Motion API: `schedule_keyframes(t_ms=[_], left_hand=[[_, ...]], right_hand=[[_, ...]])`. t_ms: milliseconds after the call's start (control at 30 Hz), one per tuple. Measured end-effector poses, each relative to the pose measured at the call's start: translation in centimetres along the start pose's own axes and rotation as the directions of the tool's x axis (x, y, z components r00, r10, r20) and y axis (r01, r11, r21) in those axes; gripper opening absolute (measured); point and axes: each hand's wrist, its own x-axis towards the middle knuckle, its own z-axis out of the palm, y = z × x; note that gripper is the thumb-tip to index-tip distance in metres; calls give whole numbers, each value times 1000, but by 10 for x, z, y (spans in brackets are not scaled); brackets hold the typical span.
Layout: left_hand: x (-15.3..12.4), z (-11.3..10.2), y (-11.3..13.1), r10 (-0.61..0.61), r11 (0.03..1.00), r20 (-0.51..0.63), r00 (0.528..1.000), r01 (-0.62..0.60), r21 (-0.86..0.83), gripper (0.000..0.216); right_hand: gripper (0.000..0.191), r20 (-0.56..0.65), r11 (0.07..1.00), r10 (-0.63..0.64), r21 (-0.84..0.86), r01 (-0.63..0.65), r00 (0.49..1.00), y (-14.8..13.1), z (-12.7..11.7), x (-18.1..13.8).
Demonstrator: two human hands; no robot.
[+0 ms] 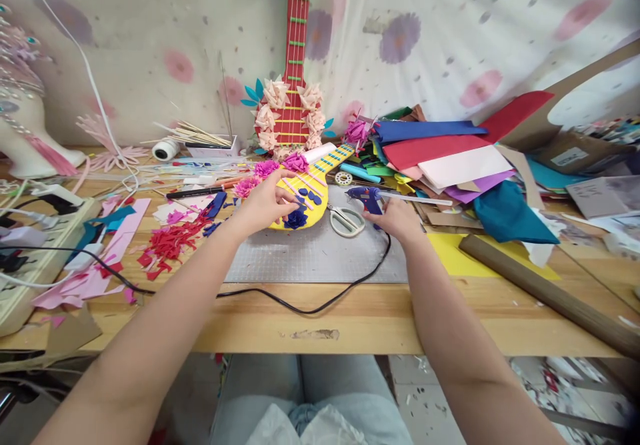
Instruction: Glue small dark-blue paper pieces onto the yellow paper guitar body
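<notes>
A yellow paper guitar (317,206) lies at a slant on the grey cutting mat (320,258), with pink and dark blue paper flowers on its body. My left hand (265,204) rests over the left part of that body, fingers apart, beside the dark blue flower (296,216). Several small blue petals (310,196) lie just right of my fingertips. My right hand (397,218) is closed around the handle of a blue hot glue gun (369,196), whose nozzle points left. A white glue stick (420,198) sticks out of its back. White-handled scissors (347,222) lie between my hands.
A red paper guitar (290,122) with pale flowers leans on the back curtain. Coloured sheets (440,152) pile up at right, near a brown roll (540,292). Red paper scraps (167,242) and a power strip (55,258) lie left. The black cord (300,310) loops along the front.
</notes>
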Motion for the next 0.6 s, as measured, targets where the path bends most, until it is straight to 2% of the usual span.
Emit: schedule_keyframes(t_ms=[67,133,167,233,267,333,400,467,600], left_hand=[[4,-3,7,-64,997,81,995,60,47,70],[9,-1,11,-104,994,98,990,100,46,73],[11,0,13,-106,994,83,991,103,38,72],[15,5,15,-74,996,36,997,72,48,68],[17,8,15,-47,996,21,999,45,78,66],[20,12,18,3,983,35,999,-9,184,63],[21,15,22,17,946,92,996,-46,321,60],[21,17,28,12,893,148,989,-77,442,58],[22,20,32,60,813,208,976,-169,558,54]], right_hand=[[39,131,999,-33,42,28,991,-4,-14,-10],[35,220,955,-185,269,122,958,-17,-22,-21],[35,230,884,-278,442,154,933,-27,-24,-26],[36,234,655,-418,748,113,877,-51,-23,-34],[37,238,563,-462,823,75,855,-63,-22,-37],[37,230,467,-515,883,45,825,-82,-18,-39],[35,215,463,-548,883,79,808,-94,-14,-39],[33,208,500,-560,856,127,802,-100,-12,-38],[29,225,574,-547,802,165,806,-103,-12,-38]])
